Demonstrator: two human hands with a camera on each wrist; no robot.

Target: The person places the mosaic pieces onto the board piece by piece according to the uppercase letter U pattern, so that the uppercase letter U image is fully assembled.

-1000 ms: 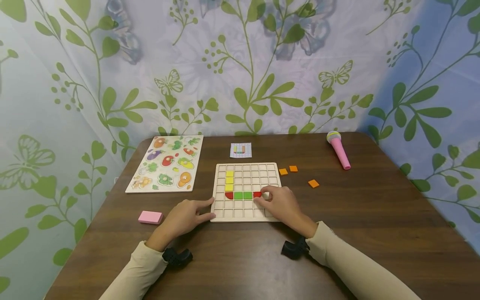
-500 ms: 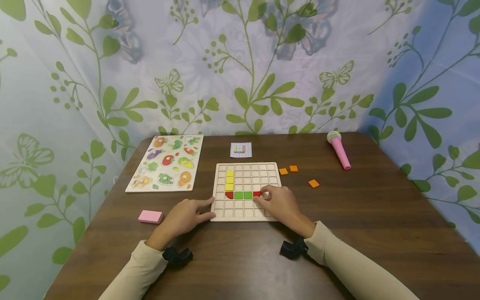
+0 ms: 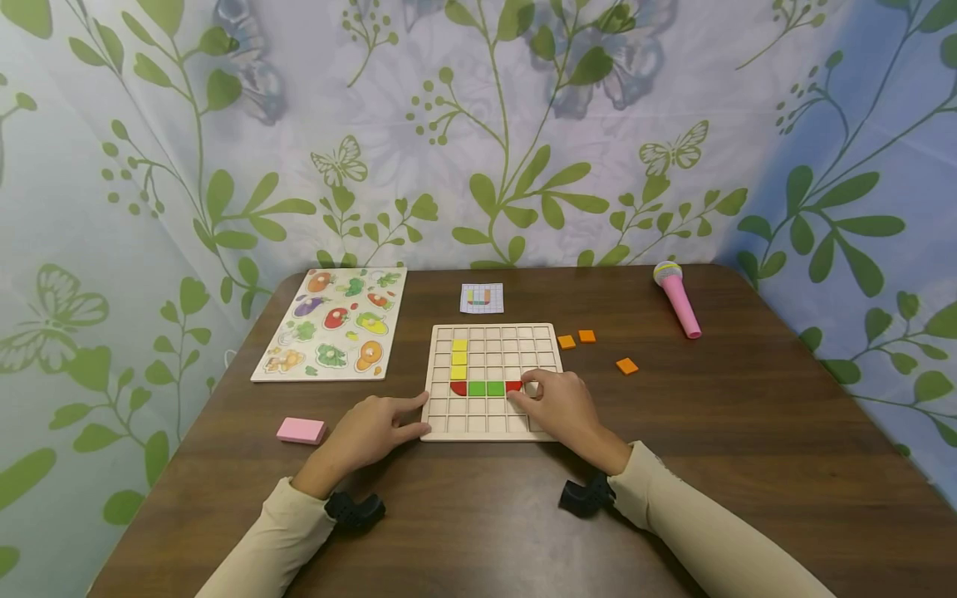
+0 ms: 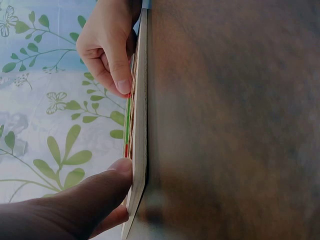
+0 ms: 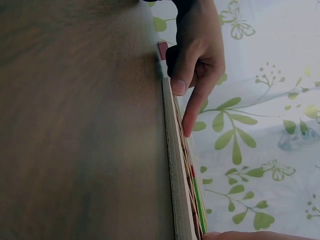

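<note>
A wooden grid board [image 3: 445, 418] lies flat near the middle of the table. Three yellow square tiles [image 3: 459, 359] form a column on it. Below them runs a row with a red rounded tile [image 3: 458, 389], two green square tiles [image 3: 486, 389] and a second red tile [image 3: 512, 386]. My right hand [image 3: 562, 405] pinches that second red tile between thumb and index finger, partly covering it. At the board's left edge, my left hand [image 3: 370, 430] rests its extended thumb and index fingertips. The left wrist view shows the left thumb [image 4: 120, 167] against the board's rim.
Three orange tiles [image 3: 627, 366] lie right of the board. Behind it is a small pattern card [image 3: 482, 298]. A vegetable puzzle board [image 3: 329, 324] stands back left, a pink block [image 3: 301, 430] front left, and a pink toy microphone [image 3: 679, 301] back right.
</note>
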